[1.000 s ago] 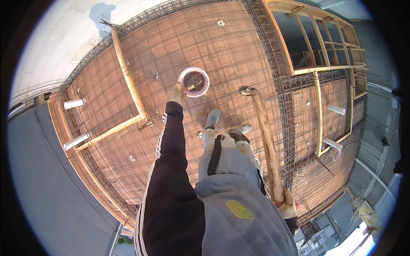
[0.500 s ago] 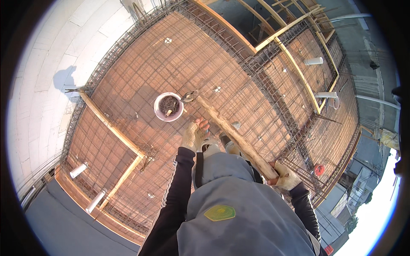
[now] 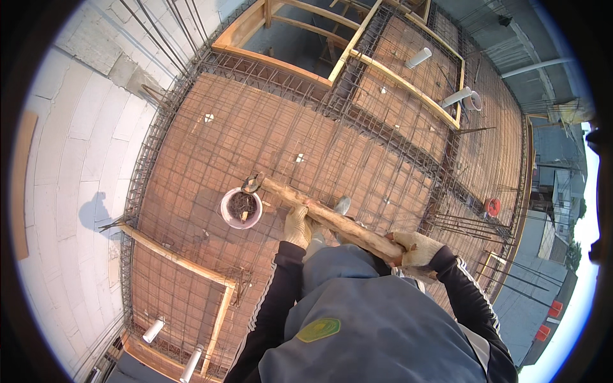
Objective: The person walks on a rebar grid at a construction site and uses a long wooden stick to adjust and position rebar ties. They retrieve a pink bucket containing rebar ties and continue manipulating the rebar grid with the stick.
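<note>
A long rough wooden pole (image 3: pixel 341 225) lies slantwise in front of me, from the bucket down to my right side. My gloved left hand (image 3: pixel 297 227) is closed round its middle part. Near its close end my gloved right hand (image 3: pixel 415 248) grips it. A dark, loop-shaped metal piece (image 3: pixel 251 183) is at the pole's far end, at the bucket's rim; how it is fixed cannot be made out. The pale round bucket (image 3: pixel 225 212) holds a tangle of dark thin strands, perhaps wire scraps, and a small light-coloured piece.
Under me spreads a steel rebar grid (image 3: pixel 249 134) over reddish-brown boards. A block wall (image 3: pixel 70 166) rises on the left. Timber edging (image 3: pixel 179 255) stands at lower left, with white pipes (image 3: pixel 153 330) upright nearby. A timber-framed opening (image 3: pixel 300 41) lies at the far side.
My left hand, open and off the pole before, has closed round it. The view has turned, and the pole's far end now sits at the bucket's upper right rim.
</note>
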The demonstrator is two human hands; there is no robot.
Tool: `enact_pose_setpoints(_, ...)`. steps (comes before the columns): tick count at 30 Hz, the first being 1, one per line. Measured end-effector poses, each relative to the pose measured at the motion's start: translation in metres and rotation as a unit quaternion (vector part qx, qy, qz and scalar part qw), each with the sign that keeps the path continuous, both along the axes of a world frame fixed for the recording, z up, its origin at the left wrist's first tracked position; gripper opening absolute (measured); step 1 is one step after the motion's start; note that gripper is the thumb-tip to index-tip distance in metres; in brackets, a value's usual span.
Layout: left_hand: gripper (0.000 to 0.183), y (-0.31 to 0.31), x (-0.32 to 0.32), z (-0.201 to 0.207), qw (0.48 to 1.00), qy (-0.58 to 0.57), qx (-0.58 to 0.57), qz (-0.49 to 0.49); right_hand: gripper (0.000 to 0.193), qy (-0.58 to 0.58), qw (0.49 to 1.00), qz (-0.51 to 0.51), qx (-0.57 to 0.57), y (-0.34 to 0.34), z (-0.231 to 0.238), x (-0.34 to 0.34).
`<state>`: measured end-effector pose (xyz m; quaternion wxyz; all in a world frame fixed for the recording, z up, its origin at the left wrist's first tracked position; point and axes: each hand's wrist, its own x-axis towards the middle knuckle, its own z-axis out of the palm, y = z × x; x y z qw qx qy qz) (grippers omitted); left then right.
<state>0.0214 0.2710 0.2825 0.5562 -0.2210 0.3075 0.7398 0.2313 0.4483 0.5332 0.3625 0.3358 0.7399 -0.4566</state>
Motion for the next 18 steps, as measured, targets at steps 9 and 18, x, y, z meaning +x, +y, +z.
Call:
enact_pose_setpoints(9, 0.019, 0.071, 0.019, 0.013, 0.989, 0.09, -0.102, -0.064, 0.077, 0.044, 0.964, 0.053, 0.255, 0.005, -0.043, 0.065)
enact_pose_setpoints(18, 0.033, 0.135, 0.046, 0.036, 0.96, 0.148, -0.074, -0.226, 0.055, 0.071, 0.949, -0.105, 0.287, 0.001, -0.098, 0.147)
